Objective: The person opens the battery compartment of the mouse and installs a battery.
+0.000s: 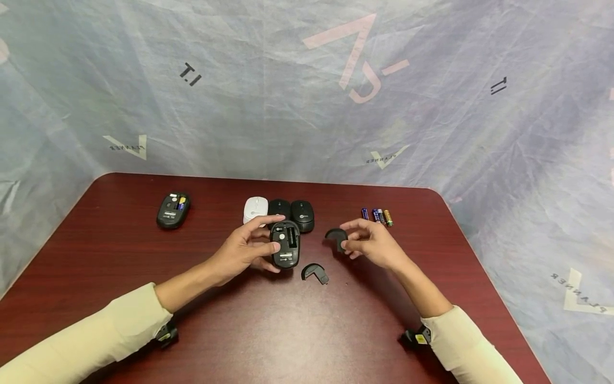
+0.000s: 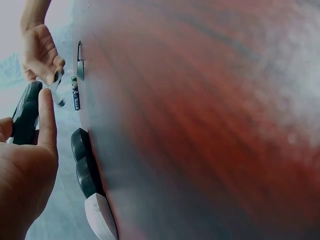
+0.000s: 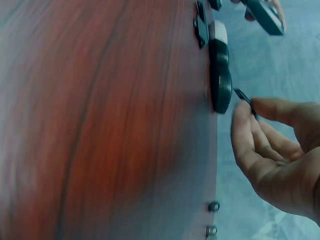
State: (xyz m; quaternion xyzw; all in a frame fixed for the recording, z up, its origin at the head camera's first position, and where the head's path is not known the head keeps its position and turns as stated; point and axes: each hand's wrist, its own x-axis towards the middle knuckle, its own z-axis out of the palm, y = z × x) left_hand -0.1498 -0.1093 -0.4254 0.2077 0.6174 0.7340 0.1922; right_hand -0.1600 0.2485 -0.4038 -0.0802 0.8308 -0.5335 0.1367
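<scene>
My left hand grips a black computer mouse by its sides, underside facing me, with its battery slot uncovered and no battery showing in it. Between thumb and fingers, my right hand pinches a curved black battery cover above the table, to the right of that mouse. The right wrist view shows this cover edge-on at the fingertips. A second black battery cover lies on the table between the hands, just below the held mouse.
Behind the held mouse stand a white mouse and two black mice in a row. At the far left, another black mouse lies underside up with a battery inside. Several batteries lie at the back right, beyond my right hand.
</scene>
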